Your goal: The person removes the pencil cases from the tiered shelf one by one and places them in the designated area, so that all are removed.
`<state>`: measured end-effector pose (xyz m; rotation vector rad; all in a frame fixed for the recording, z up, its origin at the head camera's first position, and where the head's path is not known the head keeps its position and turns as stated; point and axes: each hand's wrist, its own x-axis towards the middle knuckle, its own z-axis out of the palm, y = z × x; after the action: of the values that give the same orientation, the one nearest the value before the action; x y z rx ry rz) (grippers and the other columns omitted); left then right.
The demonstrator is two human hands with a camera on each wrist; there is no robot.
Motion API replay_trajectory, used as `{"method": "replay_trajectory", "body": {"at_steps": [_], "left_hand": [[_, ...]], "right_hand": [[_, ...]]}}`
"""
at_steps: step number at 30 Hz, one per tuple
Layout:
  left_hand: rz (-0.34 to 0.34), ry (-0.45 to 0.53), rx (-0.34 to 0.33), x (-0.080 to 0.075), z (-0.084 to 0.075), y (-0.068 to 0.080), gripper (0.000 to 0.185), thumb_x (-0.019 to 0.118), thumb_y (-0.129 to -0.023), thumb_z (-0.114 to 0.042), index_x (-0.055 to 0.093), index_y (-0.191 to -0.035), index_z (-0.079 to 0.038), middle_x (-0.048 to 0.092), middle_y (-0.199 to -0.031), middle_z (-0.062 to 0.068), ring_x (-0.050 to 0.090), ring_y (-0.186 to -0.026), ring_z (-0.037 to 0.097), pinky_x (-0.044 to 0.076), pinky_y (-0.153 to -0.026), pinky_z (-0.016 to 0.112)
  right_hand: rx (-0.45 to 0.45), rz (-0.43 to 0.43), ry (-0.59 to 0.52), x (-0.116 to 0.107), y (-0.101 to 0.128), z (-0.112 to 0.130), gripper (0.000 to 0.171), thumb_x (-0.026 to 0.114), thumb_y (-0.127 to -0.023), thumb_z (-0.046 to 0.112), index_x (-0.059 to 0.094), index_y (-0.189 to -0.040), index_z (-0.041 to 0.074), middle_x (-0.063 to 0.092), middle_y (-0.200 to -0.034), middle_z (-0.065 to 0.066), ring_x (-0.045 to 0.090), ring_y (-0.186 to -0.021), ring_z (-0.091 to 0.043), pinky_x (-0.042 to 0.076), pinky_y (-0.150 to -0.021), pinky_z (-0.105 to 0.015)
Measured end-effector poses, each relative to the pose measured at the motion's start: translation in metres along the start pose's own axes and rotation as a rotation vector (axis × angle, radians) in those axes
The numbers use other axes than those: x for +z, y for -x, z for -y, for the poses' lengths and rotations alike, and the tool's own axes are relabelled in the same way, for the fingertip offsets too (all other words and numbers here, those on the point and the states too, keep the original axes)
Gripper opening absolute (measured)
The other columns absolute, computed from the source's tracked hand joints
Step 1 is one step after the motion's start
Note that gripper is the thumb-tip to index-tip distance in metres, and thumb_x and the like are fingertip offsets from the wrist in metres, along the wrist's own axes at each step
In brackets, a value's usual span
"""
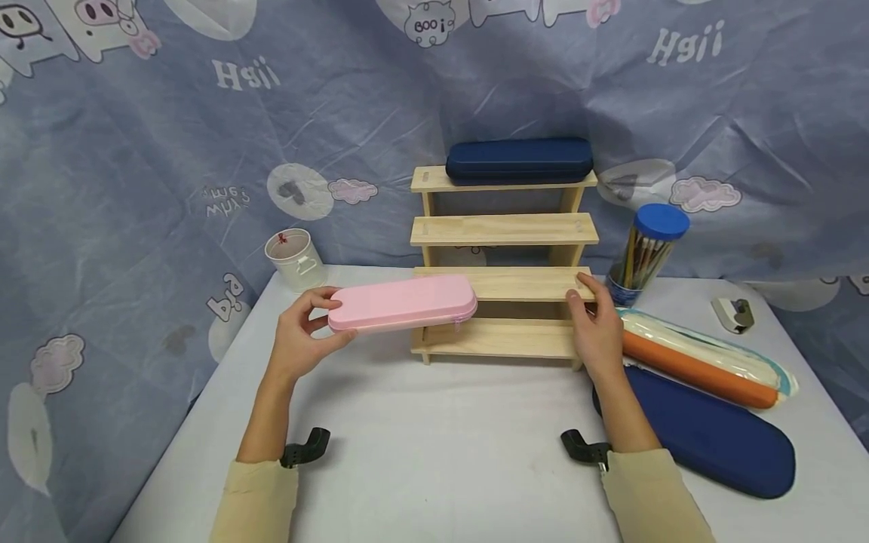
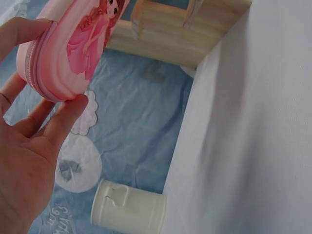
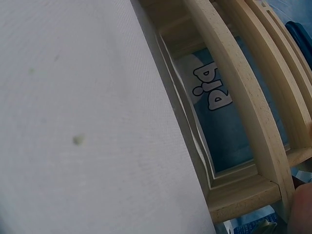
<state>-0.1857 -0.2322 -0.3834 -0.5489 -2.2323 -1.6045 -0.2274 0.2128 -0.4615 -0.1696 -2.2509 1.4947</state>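
My left hand (image 1: 302, 335) grips the left end of a pink zippered pencil case (image 1: 403, 302), held up off the table in front of the shelf's left side. In the left wrist view the pencil case (image 2: 80, 53) shows a zipper and a printed doll in a pink dress. Thumb and fingers of my right hand (image 1: 597, 332) hold the right end of a tier on the stepped wooden shelf (image 1: 505, 230). Little of that hand (image 3: 301, 207) shows in the right wrist view, at the lower right edge. A dark blue pencil case (image 1: 519, 161) lies on the top tier.
A white mug (image 1: 295, 259) stands at the back left. Right of the shelf stand a blue-lidded jar of pencils (image 1: 648, 253) and a small white sharpener-like object (image 1: 733, 314). A clear and orange pouch (image 1: 706, 358) and a flat navy case (image 1: 720, 437) lie beside the right forearm.
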Motion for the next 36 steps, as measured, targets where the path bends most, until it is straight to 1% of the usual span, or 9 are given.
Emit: {"method": "replay_trajectory", "body": {"at_steps": [5, 10, 16, 21, 29, 31, 33, 36], "left_hand": [[-0.02, 0.016, -0.011, -0.009, 0.005, 0.006, 0.041, 0.08, -0.069, 0.008, 0.061, -0.104, 0.01, 0.055, -0.126, 0.023, 0.053, -0.113, 0.032, 0.053, -0.086, 0.03], [-0.048, 0.035, -0.016, -0.016, 0.009, 0.01, 0.042, 0.08, -0.068, 0.01, 0.06, -0.104, 0.012, 0.054, -0.126, 0.026, 0.054, -0.113, 0.033, 0.053, -0.085, 0.028], [-0.087, 0.051, -0.013, -0.026, 0.013, 0.015, 0.042, 0.079, -0.067, 0.014, 0.058, -0.103, 0.015, 0.053, -0.125, 0.03, 0.055, -0.11, 0.03, 0.054, -0.083, 0.026], [-0.105, 0.065, -0.008, -0.031, 0.014, 0.016, 0.043, 0.077, -0.066, 0.017, 0.057, -0.104, 0.018, 0.051, -0.123, 0.034, 0.056, -0.108, 0.029, 0.054, -0.082, 0.025], [-0.145, 0.024, -0.043, -0.037, 0.014, 0.02, 0.043, 0.078, -0.066, 0.016, 0.057, -0.104, 0.018, 0.052, -0.125, 0.032, 0.056, -0.11, 0.029, 0.053, -0.083, 0.024], [-0.152, 0.019, -0.049, -0.039, 0.015, 0.021, 0.043, 0.078, -0.066, 0.016, 0.057, -0.104, 0.018, 0.052, -0.125, 0.031, 0.055, -0.11, 0.029, 0.053, -0.083, 0.024], [-0.157, 0.022, -0.054, -0.041, 0.017, 0.021, 0.043, 0.078, -0.066, 0.016, 0.057, -0.104, 0.018, 0.052, -0.126, 0.031, 0.055, -0.111, 0.029, 0.053, -0.083, 0.024], [-0.169, 0.031, -0.055, -0.045, 0.026, 0.022, 0.043, 0.078, -0.066, 0.016, 0.057, -0.103, 0.016, 0.052, -0.126, 0.029, 0.055, -0.111, 0.028, 0.053, -0.083, 0.023]], "right_hand": [[0.011, 0.002, -0.005, 0.001, 0.0, 0.003, 0.048, 0.053, -0.094, 0.052, 0.05, -0.138, 0.036, 0.043, -0.144, 0.01, 0.044, -0.126, -0.017, 0.042, -0.101, -0.042], [0.004, 0.004, -0.005, 0.001, -0.001, 0.002, 0.048, 0.053, -0.093, 0.053, 0.05, -0.138, 0.037, 0.043, -0.144, 0.011, 0.041, -0.13, -0.014, 0.041, -0.102, -0.042], [0.0, 0.01, -0.017, 0.001, -0.001, 0.003, 0.049, 0.054, -0.093, 0.052, 0.05, -0.138, 0.035, 0.044, -0.144, 0.009, 0.039, -0.131, -0.013, 0.042, -0.102, -0.043], [0.007, -0.004, -0.013, -0.001, 0.0, 0.002, 0.049, 0.054, -0.093, 0.051, 0.05, -0.138, 0.034, 0.044, -0.144, 0.008, 0.041, -0.129, -0.014, 0.042, -0.101, -0.042], [0.009, -0.003, -0.002, -0.002, 0.001, 0.004, 0.048, 0.054, -0.093, 0.051, 0.051, -0.138, 0.034, 0.045, -0.143, 0.008, 0.042, -0.128, -0.014, 0.043, -0.1, -0.042], [0.007, -0.001, -0.005, -0.001, 0.001, 0.005, 0.048, 0.053, -0.094, 0.05, 0.05, -0.139, 0.033, 0.045, -0.144, 0.006, 0.042, -0.128, -0.016, 0.042, -0.1, -0.043], [0.005, -0.004, -0.005, -0.001, 0.001, 0.005, 0.048, 0.054, -0.094, 0.05, 0.05, -0.139, 0.033, 0.045, -0.144, 0.006, 0.043, -0.128, -0.016, 0.042, -0.1, -0.044], [0.005, -0.003, -0.004, 0.0, 0.001, 0.005, 0.048, 0.053, -0.094, 0.05, 0.05, -0.139, 0.033, 0.045, -0.144, 0.007, 0.044, -0.127, -0.017, 0.043, -0.1, -0.044]]}}
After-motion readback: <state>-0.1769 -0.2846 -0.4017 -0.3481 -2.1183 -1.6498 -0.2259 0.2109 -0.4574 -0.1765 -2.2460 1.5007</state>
